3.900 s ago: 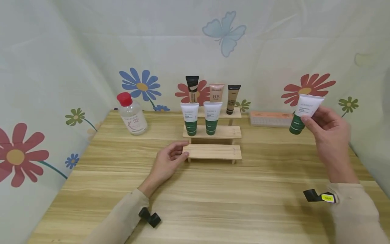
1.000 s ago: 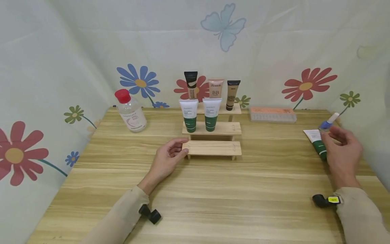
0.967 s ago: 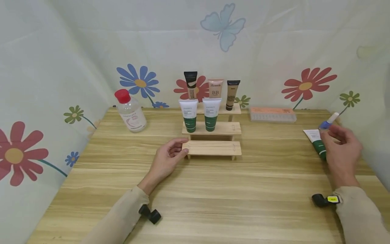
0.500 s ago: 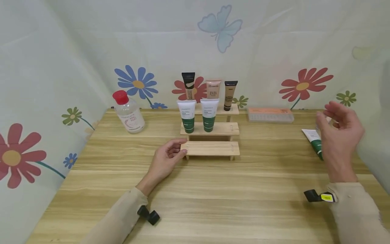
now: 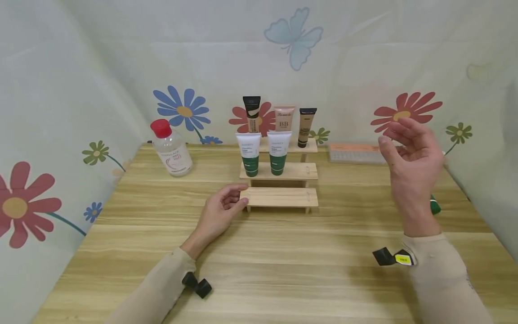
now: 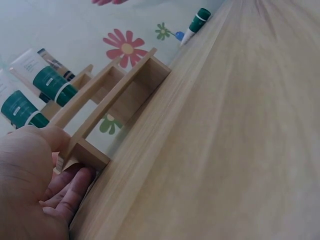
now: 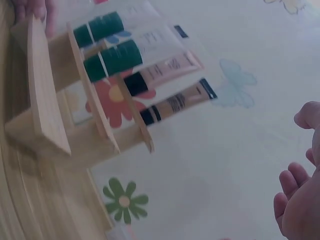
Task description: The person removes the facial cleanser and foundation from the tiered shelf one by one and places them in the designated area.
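My left hand [image 5: 216, 211] pinches the left end of the bottom step of a three-step wooden stand [image 5: 283, 198]. In the left wrist view its thumb lies over the step and its fingers curl underneath. Two white-and-green tubes [image 5: 248, 155] stand side by side on the middle step. My right hand [image 5: 417, 166] is raised over the right side of the table, thumb and fingers apart, holding nothing. Behind that wrist a third white-and-green tube [image 5: 435, 205] lies mostly hidden. The left wrist view shows it lying near a small blue bottle [image 6: 179, 35].
On the top step stand a black-capped tube [image 5: 252, 110], a pink BB tube [image 5: 284, 119] and a tan tube [image 5: 305, 128]. A clear bottle with a red cap [image 5: 171, 150] is at the back left. A flat clear box [image 5: 356, 154] lies along the back edge.
The right hand laid the white-and-green tube down at the right, reached to the small blue bottle, then came away empty, up and leftward. My left hand stays on the stand.
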`<move>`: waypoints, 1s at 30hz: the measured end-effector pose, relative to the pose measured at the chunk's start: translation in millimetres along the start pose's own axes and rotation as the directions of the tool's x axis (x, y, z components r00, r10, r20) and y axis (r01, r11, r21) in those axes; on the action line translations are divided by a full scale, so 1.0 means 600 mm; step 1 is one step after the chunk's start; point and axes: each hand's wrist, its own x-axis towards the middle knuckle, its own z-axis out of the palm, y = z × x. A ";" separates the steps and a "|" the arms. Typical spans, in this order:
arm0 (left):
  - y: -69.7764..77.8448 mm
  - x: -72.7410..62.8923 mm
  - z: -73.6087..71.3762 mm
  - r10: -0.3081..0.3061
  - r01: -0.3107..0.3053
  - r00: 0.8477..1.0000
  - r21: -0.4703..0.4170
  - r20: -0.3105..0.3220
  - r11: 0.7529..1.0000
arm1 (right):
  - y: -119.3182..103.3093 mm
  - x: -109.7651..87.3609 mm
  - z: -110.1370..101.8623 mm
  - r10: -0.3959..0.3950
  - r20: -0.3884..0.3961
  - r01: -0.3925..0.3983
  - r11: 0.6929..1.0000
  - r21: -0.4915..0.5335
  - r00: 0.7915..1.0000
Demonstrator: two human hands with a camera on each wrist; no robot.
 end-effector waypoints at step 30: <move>0.001 0.002 0.001 0.005 -0.005 1.000 0.003 0.002 1.000 | 0.068 -0.079 0.189 0.178 0.408 -0.180 0.983 -0.034 0.896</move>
